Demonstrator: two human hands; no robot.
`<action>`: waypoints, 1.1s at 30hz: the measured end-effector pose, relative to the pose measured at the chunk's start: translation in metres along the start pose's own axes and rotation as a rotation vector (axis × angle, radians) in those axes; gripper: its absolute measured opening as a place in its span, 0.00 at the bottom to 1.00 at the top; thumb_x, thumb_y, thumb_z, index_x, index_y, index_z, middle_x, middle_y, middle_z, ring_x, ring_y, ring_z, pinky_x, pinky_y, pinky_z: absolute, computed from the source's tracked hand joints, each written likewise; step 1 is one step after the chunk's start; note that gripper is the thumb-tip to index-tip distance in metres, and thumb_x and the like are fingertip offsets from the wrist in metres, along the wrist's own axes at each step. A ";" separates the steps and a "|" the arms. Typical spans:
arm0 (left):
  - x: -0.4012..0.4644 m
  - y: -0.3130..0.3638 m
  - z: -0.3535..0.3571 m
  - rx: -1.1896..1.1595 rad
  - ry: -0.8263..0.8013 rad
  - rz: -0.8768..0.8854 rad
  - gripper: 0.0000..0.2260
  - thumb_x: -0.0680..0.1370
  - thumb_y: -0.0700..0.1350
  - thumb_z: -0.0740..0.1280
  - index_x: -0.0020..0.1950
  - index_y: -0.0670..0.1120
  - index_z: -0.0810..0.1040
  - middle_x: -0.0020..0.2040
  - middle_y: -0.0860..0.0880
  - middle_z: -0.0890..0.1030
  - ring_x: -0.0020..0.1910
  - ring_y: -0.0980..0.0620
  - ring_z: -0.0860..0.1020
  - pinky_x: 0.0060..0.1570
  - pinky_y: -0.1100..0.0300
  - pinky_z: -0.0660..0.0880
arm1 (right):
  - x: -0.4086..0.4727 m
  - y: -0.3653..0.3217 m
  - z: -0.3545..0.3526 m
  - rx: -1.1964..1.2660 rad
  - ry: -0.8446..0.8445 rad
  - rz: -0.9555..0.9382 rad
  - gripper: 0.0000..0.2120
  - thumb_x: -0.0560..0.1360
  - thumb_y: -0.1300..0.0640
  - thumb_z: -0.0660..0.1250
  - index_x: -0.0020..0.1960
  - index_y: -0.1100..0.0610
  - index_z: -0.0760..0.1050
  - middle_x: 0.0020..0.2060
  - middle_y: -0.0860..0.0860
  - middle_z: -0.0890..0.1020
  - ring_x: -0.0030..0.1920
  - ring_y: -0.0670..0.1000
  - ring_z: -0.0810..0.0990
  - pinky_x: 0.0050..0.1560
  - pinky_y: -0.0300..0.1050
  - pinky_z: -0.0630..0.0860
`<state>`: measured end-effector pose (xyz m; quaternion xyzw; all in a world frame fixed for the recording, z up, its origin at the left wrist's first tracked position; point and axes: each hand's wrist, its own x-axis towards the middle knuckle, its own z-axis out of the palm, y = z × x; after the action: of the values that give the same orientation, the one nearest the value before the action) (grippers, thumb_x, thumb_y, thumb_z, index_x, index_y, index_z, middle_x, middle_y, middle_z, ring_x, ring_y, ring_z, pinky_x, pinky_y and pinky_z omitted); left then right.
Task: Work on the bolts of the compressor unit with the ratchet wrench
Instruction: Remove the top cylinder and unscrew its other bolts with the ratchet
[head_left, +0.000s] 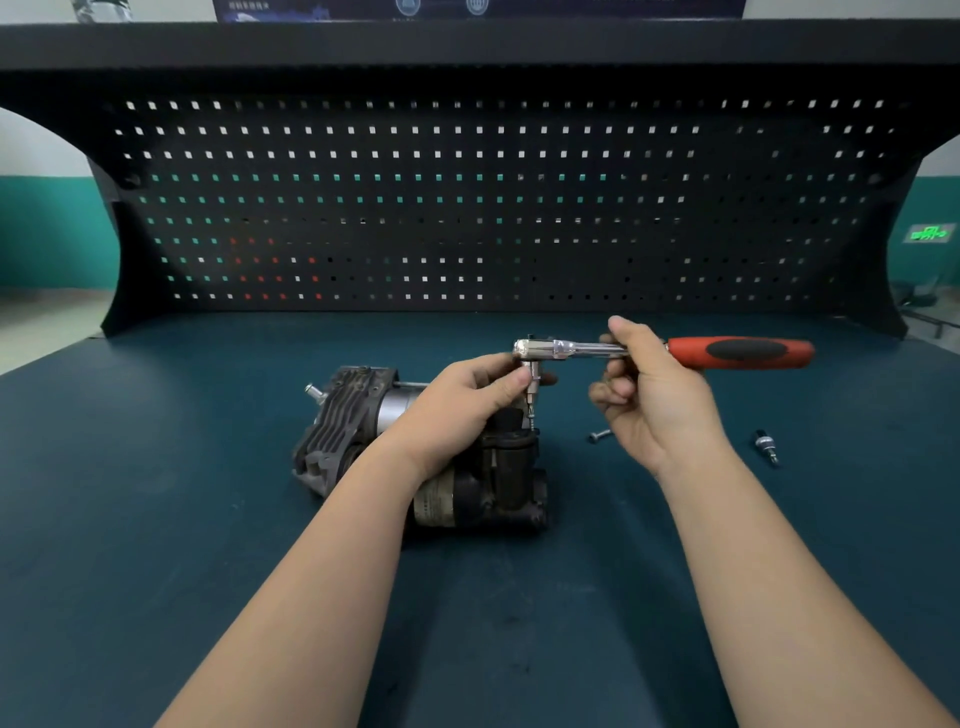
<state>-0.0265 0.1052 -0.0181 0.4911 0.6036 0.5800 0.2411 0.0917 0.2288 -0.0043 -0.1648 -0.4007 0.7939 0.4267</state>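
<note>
Above compressor unit (467, 467): both hands grip ratchet wrench (623, 351), held level.

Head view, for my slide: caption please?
Left hand steadies the ratchet wrench socket; right hand holds its shank.

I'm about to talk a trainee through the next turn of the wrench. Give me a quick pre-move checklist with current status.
1. Left hand pinches the bit under the ratchet wrench head: ok.
2. Right hand holds the wrench shaft, not the red handle: not ok for leverage.
3. Bit tip seated in a bolt on the compressor unit: cannot tell.
4. Loose bolt and spare socket lie apart from the unit: ok.
</note>
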 end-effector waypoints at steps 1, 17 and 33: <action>-0.001 0.001 0.000 -0.037 -0.019 0.003 0.10 0.81 0.46 0.61 0.58 0.51 0.79 0.55 0.51 0.83 0.54 0.51 0.78 0.59 0.53 0.72 | 0.001 0.002 -0.001 0.034 -0.004 0.037 0.10 0.75 0.58 0.70 0.35 0.59 0.76 0.21 0.48 0.70 0.18 0.43 0.64 0.22 0.34 0.64; -0.008 0.002 0.006 0.050 0.136 0.104 0.13 0.76 0.41 0.66 0.33 0.50 0.82 0.29 0.59 0.80 0.29 0.66 0.74 0.35 0.65 0.74 | -0.048 0.021 0.034 -0.967 -0.089 -1.158 0.21 0.73 0.48 0.69 0.29 0.55 0.64 0.23 0.47 0.70 0.26 0.49 0.69 0.27 0.42 0.67; 0.001 -0.006 0.001 0.009 0.066 0.037 0.06 0.76 0.44 0.68 0.43 0.49 0.84 0.43 0.52 0.85 0.46 0.56 0.79 0.54 0.58 0.76 | -0.012 0.009 0.019 -0.089 0.072 -0.286 0.14 0.76 0.58 0.64 0.32 0.54 0.70 0.23 0.48 0.71 0.21 0.46 0.64 0.25 0.38 0.61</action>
<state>-0.0276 0.1079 -0.0233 0.4840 0.6046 0.5975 0.2078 0.0826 0.2065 -0.0007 -0.1529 -0.4394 0.7000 0.5418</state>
